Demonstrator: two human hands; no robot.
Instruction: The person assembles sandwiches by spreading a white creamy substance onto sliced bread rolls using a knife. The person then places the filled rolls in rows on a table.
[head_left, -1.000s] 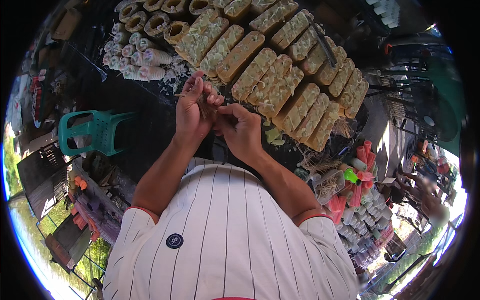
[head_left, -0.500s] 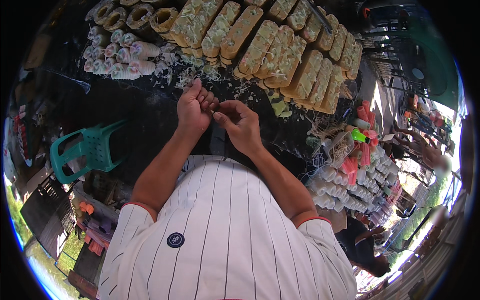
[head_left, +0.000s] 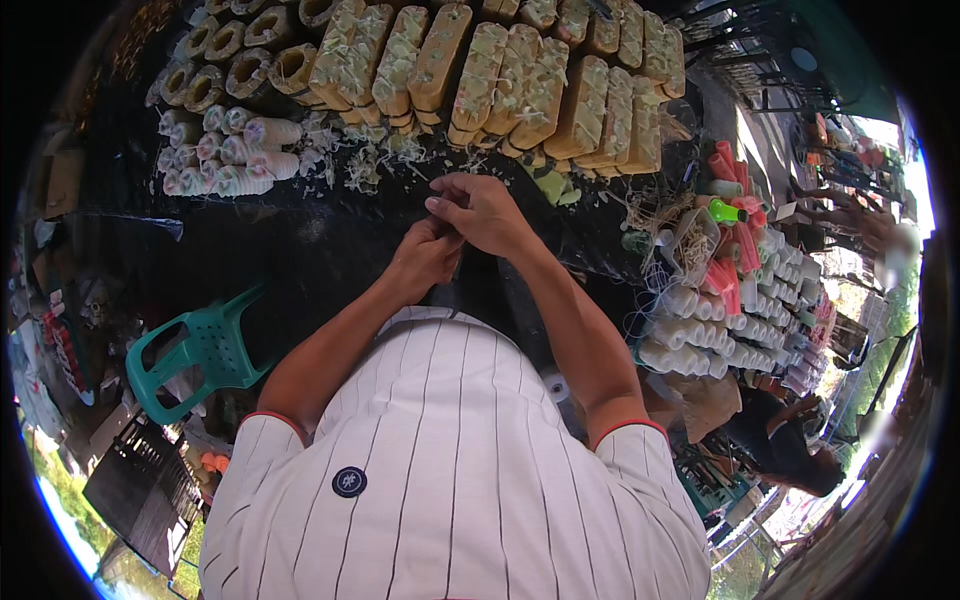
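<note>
In front of my chest, my left hand (head_left: 424, 260) is closed, its fingers curled and partly covered by my right hand. My right hand (head_left: 484, 213) lies over its fingertips, thumb and fingers pressed together. Whatever the two hands pinch is hidden or too small to make out. Just beyond them, pale shavings (head_left: 360, 160) are scattered over the dark table surface (head_left: 300, 225). Past the shavings stand rows of tan oblong blocks (head_left: 440, 58) topped with pale green flakes.
At the far left are hollow tan blocks (head_left: 248, 72) and a stack of whitish ridged rolls (head_left: 235, 150). A green plastic chair (head_left: 190, 360) stands left. White rolls (head_left: 690, 335), pink bundles (head_left: 722, 285) and a bright green bottle (head_left: 726, 211) lie right. Another person (head_left: 785, 435) is at lower right.
My left hand has turned and lowered toward my body, its fingers now under my right hand. My right hand has risen slightly. The view has shifted, so the blocks sit higher and the chair lower.
</note>
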